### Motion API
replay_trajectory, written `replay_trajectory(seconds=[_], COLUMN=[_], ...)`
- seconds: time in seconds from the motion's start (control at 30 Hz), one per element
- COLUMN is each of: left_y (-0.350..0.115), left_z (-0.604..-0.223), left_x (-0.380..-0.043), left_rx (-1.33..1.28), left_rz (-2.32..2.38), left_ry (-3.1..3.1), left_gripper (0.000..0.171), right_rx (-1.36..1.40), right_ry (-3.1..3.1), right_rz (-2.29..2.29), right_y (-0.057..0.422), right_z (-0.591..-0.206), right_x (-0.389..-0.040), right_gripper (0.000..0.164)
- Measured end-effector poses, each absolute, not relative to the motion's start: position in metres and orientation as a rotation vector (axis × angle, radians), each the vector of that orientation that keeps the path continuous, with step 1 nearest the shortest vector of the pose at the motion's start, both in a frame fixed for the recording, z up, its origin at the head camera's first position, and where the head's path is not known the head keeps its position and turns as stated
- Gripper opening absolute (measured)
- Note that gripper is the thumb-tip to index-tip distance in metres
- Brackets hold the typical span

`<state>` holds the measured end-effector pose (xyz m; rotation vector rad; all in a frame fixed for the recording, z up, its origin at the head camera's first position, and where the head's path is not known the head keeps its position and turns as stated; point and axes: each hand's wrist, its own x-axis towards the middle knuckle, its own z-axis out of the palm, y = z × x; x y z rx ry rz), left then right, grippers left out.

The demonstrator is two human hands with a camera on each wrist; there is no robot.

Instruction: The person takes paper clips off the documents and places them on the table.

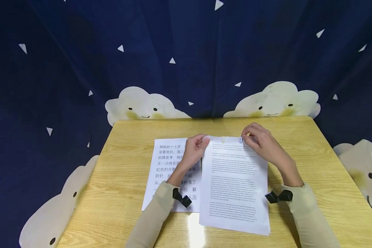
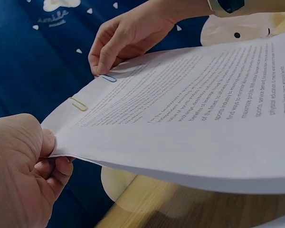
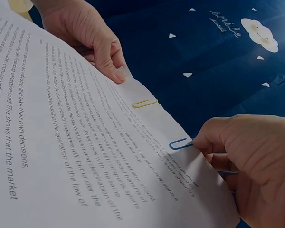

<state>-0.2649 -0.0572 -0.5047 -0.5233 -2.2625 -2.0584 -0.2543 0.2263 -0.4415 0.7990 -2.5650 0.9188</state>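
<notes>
Over a pale wooden table (image 1: 313, 165), a left hand (image 1: 194, 148) pinches the far corner of a white printed paper stack (image 1: 235, 182), steadying it while right hand (image 1: 260, 141) fingertips pinch a blue wire paperclip (image 3: 180, 144) onto its top edge beside a yellow wire paperclip (image 3: 144, 103).

Wood table (image 1: 313, 165), navy cloud curtain (image 1: 186, 51) behind

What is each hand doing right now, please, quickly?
Left hand: pinches the top left corner of the paper stack.
Right hand: pinches the blue paper clip on the stack's top edge.
</notes>
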Motion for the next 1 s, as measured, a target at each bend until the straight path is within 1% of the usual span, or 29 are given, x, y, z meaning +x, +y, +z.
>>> replay_trajectory(seconds=[0.43,1.0], left_y=[-0.0562,-0.0551], left_z=[-0.5029,-0.5067], left_x=[-0.2661,-0.2672], left_rx=[-0.526,-0.495], left_rz=[-2.094,-2.121], left_ry=[-2.236,-2.223], left_gripper=[0.023,0.022], right_rx=[0.775,0.745], right_ry=[-2.551,-2.572], right_rz=[0.935,0.967], right_y=[0.2251,0.2268], right_z=[-0.4393,-0.4408], right_x=[-0.2561,-0.2569], right_gripper=[0.004,0.005])
